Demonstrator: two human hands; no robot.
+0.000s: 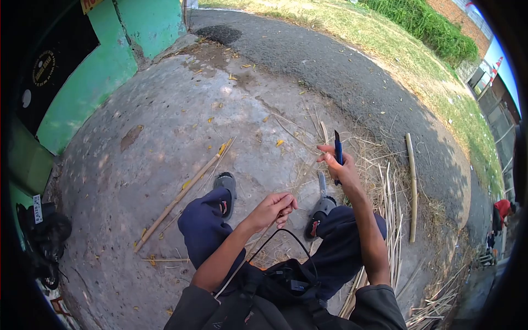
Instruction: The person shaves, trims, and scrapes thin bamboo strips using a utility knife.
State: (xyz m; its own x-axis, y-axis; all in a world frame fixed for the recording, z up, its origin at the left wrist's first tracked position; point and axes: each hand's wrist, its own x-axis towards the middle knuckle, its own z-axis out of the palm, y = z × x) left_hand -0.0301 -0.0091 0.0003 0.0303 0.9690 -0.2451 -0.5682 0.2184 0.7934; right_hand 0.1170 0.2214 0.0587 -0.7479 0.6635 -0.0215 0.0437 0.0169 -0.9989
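The left hand (273,212), fingers closed, grips a slender pale strip (231,279) whose long axis slants forward from beside the left sleeve (193,309) toward the right hand (344,170), partly curled about a forward-pointing blue utility knife (338,153).

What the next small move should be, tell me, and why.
Probably turn the blue knife toward the thin strip: the left hand grips the strip, while the right hand holds the knife with its blade out, pointing forward.
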